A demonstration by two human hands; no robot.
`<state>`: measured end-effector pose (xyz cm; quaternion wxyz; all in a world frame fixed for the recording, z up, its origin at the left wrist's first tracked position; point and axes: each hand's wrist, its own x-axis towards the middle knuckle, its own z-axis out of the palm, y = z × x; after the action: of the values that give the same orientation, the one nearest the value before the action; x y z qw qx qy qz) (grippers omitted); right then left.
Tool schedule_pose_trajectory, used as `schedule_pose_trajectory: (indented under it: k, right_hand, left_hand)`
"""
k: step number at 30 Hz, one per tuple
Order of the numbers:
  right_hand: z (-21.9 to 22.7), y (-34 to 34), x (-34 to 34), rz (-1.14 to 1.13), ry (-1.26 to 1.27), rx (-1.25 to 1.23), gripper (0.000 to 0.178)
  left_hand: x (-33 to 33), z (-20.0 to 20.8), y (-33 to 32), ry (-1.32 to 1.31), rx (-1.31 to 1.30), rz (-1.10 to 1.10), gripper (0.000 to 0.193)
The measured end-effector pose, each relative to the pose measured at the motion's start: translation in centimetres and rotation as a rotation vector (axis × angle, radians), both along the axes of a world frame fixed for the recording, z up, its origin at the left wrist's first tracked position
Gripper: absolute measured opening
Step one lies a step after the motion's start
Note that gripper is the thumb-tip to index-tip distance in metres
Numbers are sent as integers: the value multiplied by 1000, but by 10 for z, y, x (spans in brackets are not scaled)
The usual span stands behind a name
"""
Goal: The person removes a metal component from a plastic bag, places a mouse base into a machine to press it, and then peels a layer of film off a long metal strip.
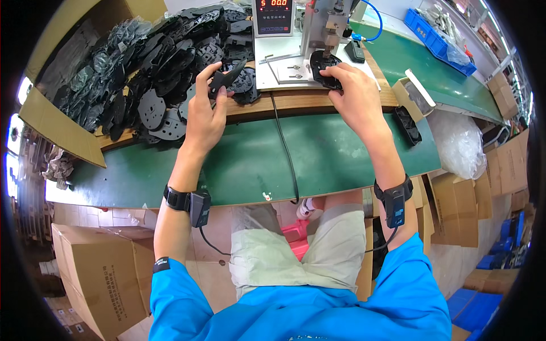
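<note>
My left hand (205,116) pinches a dark curved plastic piece (230,78) between thumb and fingers, raised in front of the heaped parts. Over at the bench machine, my right hand (359,99) has its thumb and fingers closed on a black oval plastic part (316,63). That part sits on the pale base plate (284,59), directly under the metal head of the press (329,34). My right fingers cover its near right side. Whether the press head touches it, I cannot tell.
A big heap of black plastic parts (153,108) fills the left, beside an open carton's flap (62,125). A control box (273,20) with a red display stands behind the plate. A black cable (278,125) crosses the green bench (250,165). Right: small carton (412,94), black tray (406,126).
</note>
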<state>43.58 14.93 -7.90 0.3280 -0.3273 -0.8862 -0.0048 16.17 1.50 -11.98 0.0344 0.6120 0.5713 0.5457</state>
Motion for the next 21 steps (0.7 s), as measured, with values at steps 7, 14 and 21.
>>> schedule_pose_trajectory:
  k: [7,14,21]
  right_hand:
    - [2,0,0,-1,7,-5,32]
    - [6,-12,27,87,216,-25,32]
    - [-29,-151,131,17,468,-47,35]
  left_hand:
    - [2,2,2,-51,15,3,44]
    - [37,19,8,416,92,-104,46]
    - [102,45,58,808,219,-138,44]
